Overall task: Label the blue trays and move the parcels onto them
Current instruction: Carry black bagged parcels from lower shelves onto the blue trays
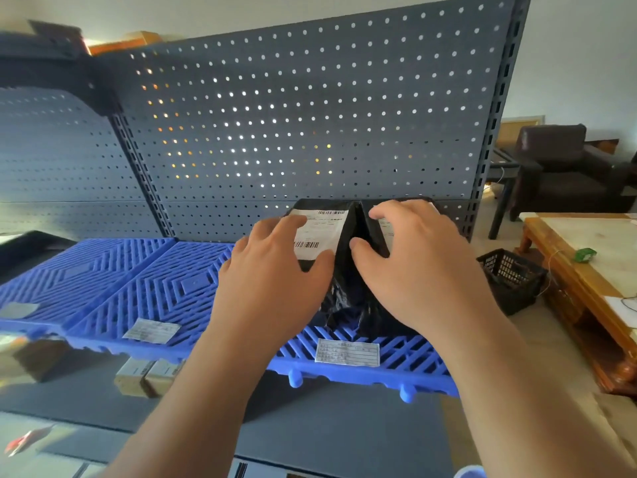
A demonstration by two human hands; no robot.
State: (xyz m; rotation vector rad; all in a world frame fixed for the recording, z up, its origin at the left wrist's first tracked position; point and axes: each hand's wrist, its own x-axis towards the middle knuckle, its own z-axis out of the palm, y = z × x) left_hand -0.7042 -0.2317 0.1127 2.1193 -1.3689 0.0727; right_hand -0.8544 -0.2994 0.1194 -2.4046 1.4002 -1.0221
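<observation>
Well to the left of the left hand I see a blue slatted plastic tray (79, 270) with a greyish label (19, 310) at its near edge, too blurred to read. Just left of that hand lies a second blue slatted tray (165, 288), touching the first, with a white printed label (151, 331) on its front rim. Tan cardboard boxes (148, 374) sit below it, under the shelf edge.

The left hand (272, 288) is open, fingers spread and nearly straight, resting flat on the white shipping sticker of a black plastic-wrapped parcel (324, 232). That parcel leans against a second black plastic-wrapped parcel (374, 229), and the two meet in a ridge between the hands. The right hand (413, 270) is also open and spread over this second parcel, with its thumb pressed into the crease.

Both parcels stand on a third blue slatted tray (413, 360) beneath the hands, which bears a white form label (347, 353) on its front edge between the wrists. A grey perforated metal panel (310, 115) rises behind the hands.

Right of the right hand I have a black mesh basket (510, 281) on the floor. Beyond it is a low wooden table (582, 232) carrying a small green object (585, 254). A dark armchair (565, 167) stands farther back.
</observation>
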